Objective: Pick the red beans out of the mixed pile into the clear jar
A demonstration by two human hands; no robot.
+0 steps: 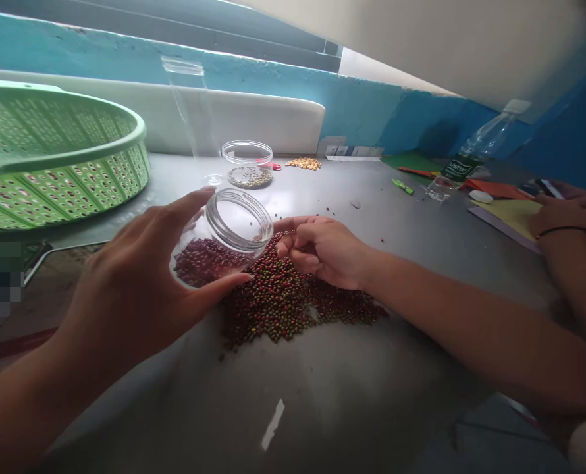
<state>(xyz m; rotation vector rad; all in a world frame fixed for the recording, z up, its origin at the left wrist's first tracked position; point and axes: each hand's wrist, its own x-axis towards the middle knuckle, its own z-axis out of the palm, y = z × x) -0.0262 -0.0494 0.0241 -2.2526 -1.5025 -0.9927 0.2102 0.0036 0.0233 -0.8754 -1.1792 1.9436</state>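
Observation:
My left hand (135, 283) is wrapped round a clear plastic jar (224, 240), tilted with its mouth toward my right hand. Dark red beans lie in the jar's lower part. My right hand (322, 250) is closed in a pinch right at the jar's rim, above a pile of mixed red and green beans (283, 303) on the grey table (362, 382). What the pinch holds is too small to make out.
A green perforated basket (51, 158) stands at the left. A second clear jar (247, 164) with greenish seeds and a small heap of yellow kernels (303, 162) lie further back. A plastic bottle (471, 158), coloured papers and another person's hand (569, 214) are at the right.

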